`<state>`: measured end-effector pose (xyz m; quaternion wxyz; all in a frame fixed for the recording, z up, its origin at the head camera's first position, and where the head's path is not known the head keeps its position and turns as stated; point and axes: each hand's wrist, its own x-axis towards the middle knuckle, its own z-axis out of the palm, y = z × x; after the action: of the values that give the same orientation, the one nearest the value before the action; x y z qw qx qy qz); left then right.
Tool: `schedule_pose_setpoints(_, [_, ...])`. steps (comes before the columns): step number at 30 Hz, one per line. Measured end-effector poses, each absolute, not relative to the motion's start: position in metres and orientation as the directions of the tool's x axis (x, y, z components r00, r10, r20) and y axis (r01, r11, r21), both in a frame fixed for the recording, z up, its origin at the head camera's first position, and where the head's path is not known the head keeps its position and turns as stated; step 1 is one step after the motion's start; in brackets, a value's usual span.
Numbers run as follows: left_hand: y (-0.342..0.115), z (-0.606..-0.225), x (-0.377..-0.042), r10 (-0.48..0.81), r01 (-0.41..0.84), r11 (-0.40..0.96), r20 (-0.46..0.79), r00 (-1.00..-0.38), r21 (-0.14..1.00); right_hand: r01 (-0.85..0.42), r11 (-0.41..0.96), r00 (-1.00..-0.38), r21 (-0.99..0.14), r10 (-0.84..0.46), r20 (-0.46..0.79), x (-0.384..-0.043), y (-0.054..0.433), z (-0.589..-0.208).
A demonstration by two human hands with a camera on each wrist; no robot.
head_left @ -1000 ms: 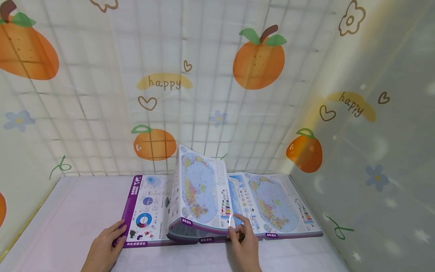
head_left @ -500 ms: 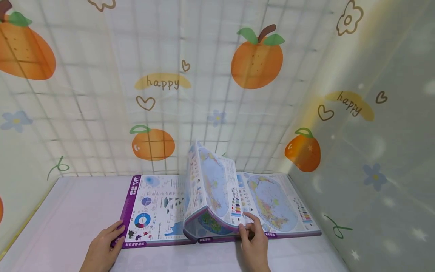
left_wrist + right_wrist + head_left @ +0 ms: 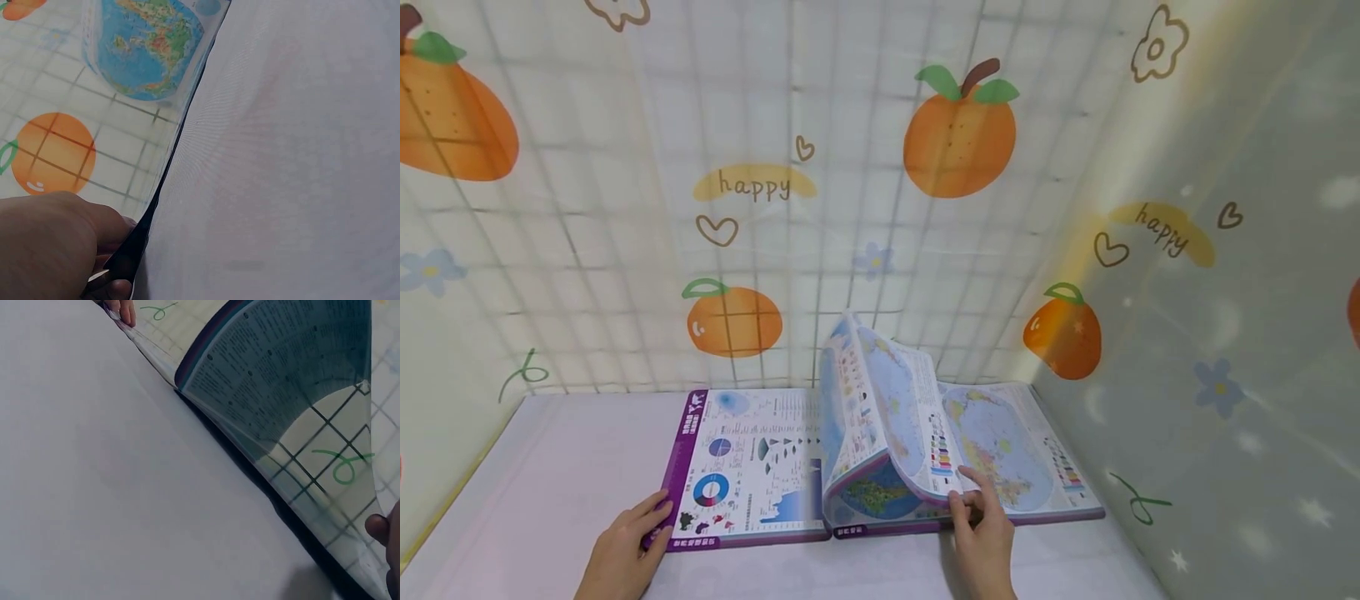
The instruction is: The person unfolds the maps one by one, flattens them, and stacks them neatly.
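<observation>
A glossy fold-out map [image 3: 790,492] lies across the table, with charts on its left panel and a world map on its right panel. Its middle part stands up in a ridge, showing another world map on the sloping side. My left hand [image 3: 625,542] holds the map's purple left edge, thumb and fingers on either side of it; the left wrist view shows these fingers [image 3: 112,222] pinching the edge. At the lower right corner of the raised panel, my right hand [image 3: 985,533] pinches the sheet between thumb and fingers. The bent panel's underside [image 3: 269,369] appears in the right wrist view.
The map rests on a white table [image 3: 587,450]. Behind it hangs a pale curtain [image 3: 850,217] printed with oranges, with a grid showing through. Another curtain wall [image 3: 1247,317] closes off the right side.
My right hand has moved to the right with the corner of the raised panel. The ridge has shifted right too, uncovering more of the left chart panel. The left hand stays on the purple edge.
</observation>
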<state>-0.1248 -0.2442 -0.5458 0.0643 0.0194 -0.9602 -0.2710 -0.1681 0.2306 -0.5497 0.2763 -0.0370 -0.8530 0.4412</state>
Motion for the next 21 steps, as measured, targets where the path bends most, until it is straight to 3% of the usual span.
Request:
schedule_pose_setpoints(8, [-0.245,-0.548,-0.124,-0.075,-0.002,0.858,0.121,-0.990,0.514,-0.167,0.681,-0.768,-0.713,0.364,0.527,-0.170,0.253,-0.547])
schedule_pose_setpoints(15, [-0.245,-0.547,-0.125,-0.088,-0.029,0.853,0.089,-0.992,0.521,-0.092,0.680,-0.789,-0.727,0.396,0.470,-0.172,0.268,-0.545])
schedule_pose_setpoints(21, [-0.244,-0.545,-0.126,-0.095,-0.048,0.849,0.063,-0.993,0.527,-0.064,0.708,-0.766,-0.703,0.417,0.489,-0.174,0.282,-0.547])
